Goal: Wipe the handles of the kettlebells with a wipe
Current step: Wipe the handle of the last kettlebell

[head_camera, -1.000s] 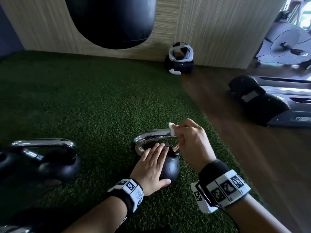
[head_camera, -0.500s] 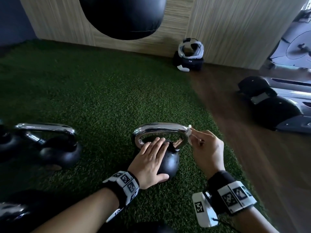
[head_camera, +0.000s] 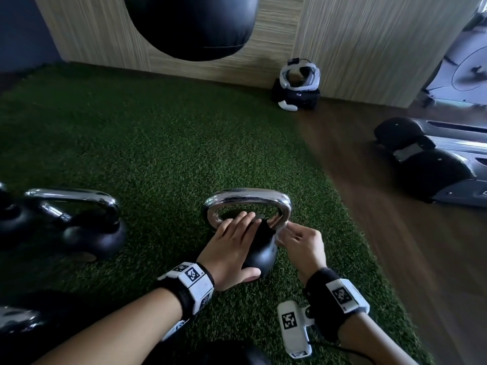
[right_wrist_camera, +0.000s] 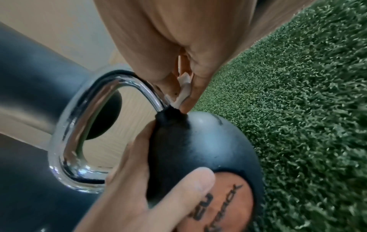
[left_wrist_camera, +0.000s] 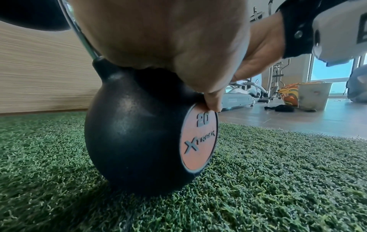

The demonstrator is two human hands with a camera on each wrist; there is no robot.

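While the left hand [head_camera: 232, 248] lies flat over the black ball of the kettlebell [left_wrist_camera: 135, 141], fingers [head_camera: 243, 219] straight and reaching under the chrome handle [head_camera: 247, 197], thumb down on the front face by the "20" label, it reads as a brace: weight pressing down so the bell stays put on the turf [head_camera: 158, 140] during rubbing.

Right hand [head_camera: 300, 243] has the white wipe [right_wrist_camera: 183, 87] pinched between thumb and fingertips, bunched small, and it's pressed on the right leg of the handle just above where the chrome meets the black body (right wrist view shows this best). A pinch rather than a flat palm probably because the leg is narrow and curved, so a small wad follows it better.

Judgement: mid-wipe on this bell, at the lower right end of the handle. Can't tell from here which parts of the loop are already clean. Left leg sits right next to the bracing fingers, so that hand may need to shift before the wipe can get there.

Second kettlebell [head_camera: 87, 227] stands on the turf well off to the left, chrome handle up, nobody touching it. More dark rounded shapes at the bottom-left edge, too cropped to call. Punch bag [head_camera: 189, 25] hangs overhead at the back.
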